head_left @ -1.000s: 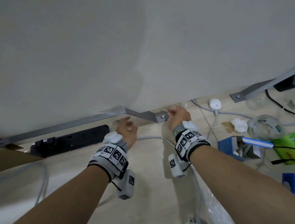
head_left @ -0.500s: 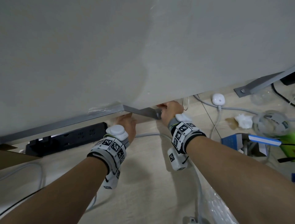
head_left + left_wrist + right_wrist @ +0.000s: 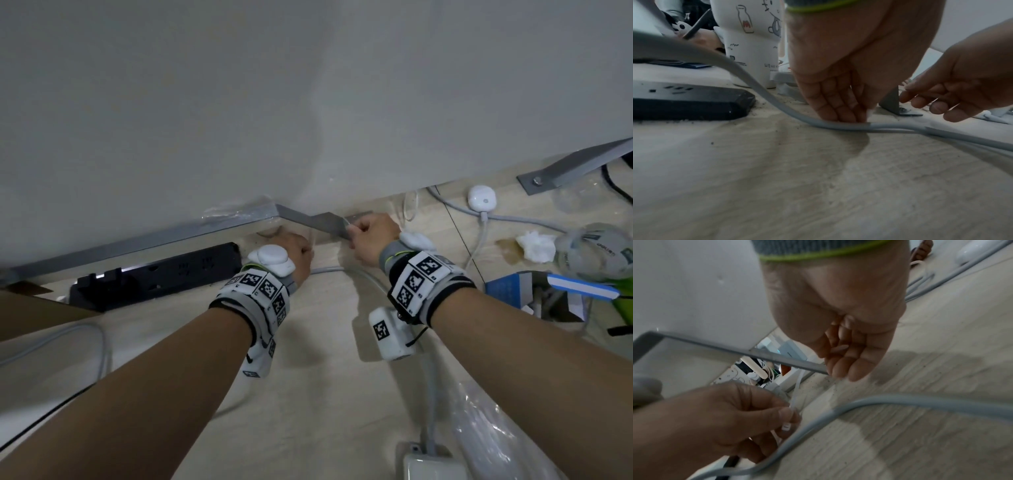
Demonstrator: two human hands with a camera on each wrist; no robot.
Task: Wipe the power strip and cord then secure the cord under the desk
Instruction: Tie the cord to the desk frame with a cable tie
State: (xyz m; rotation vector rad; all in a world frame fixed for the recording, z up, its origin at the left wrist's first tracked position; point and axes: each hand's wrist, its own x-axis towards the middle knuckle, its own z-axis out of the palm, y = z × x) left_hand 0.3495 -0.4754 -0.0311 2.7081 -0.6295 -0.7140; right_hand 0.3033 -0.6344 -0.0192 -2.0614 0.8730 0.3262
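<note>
Black power strip (image 3: 156, 274) lies flat on floor, grey cord (image 3: 764, 91) curving beside it

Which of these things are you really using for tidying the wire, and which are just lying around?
Part of the job: grey cord, black power strip, white zip tie, metal desk bracket, left hand, right hand.

Just lying about: crumpled tissue, blue box, white round plug, cartoon mug.

Matt grey metal bracket (image 3: 325, 222); smooth grey rubbery cord (image 3: 838, 125); black plastic power strip (image 3: 154, 274); dusty wood-grain floor (image 3: 818, 186).
</note>
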